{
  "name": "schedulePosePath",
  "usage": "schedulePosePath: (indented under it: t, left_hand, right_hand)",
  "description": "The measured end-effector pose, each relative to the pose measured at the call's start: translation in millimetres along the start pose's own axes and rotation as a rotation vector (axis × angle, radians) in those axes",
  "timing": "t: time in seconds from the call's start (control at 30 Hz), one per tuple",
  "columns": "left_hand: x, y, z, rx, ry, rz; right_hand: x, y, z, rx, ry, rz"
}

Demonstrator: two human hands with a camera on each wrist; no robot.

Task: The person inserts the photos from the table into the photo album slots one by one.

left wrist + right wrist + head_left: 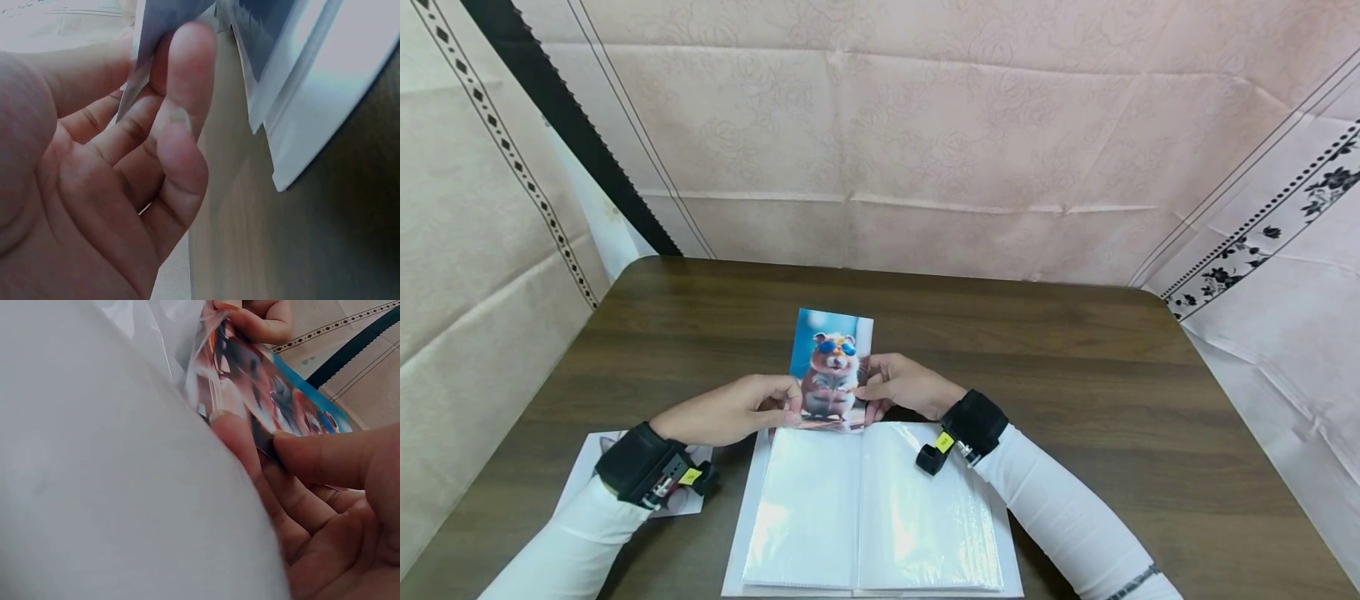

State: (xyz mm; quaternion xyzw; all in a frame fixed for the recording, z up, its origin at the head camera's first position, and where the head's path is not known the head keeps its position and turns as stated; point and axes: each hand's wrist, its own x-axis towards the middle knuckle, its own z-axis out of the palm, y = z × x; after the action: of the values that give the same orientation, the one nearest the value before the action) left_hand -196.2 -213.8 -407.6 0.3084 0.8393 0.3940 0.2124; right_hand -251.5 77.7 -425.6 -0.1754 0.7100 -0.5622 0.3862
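A photo of a hamster in blue sunglasses stands up at the top edge of an open photo album with clear sleeves. My left hand pinches the photo's lower left corner between thumb and fingers; the left wrist view shows the thumb on one face of the card and fingers behind it. On the opposite side, my right hand pinches the right edge, thumb in front. In the right wrist view the photo's lower end overlaps the clear sleeve at its opening.
White sheets or cards with a partly visible print lie under my left forearm. The brown wooden table extends around the album. Patterned cloth hangs behind and along both sides.
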Motion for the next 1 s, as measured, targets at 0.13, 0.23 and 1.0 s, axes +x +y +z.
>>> schedulePosePath:
  t: [0.13, 0.23, 1.0]
  left_hand:
    - [0.1, 1.2, 0.8, 0.005, 0.021, -0.019]
    - [0.9, 1.7, 2.2, 0.009, 0.036, -0.023]
    - [1.5, 8.5, 14.2, 0.058, -0.067, -0.118]
  right_hand:
    - [0.2, 0.2, 0.4, -0.008, -0.008, 0.001]
    - [1.0, 0.0, 1.0, -0.022, -0.008, -0.001]
    - [3.7, -1.8, 6.8, -0.139, 0.061, -0.040]
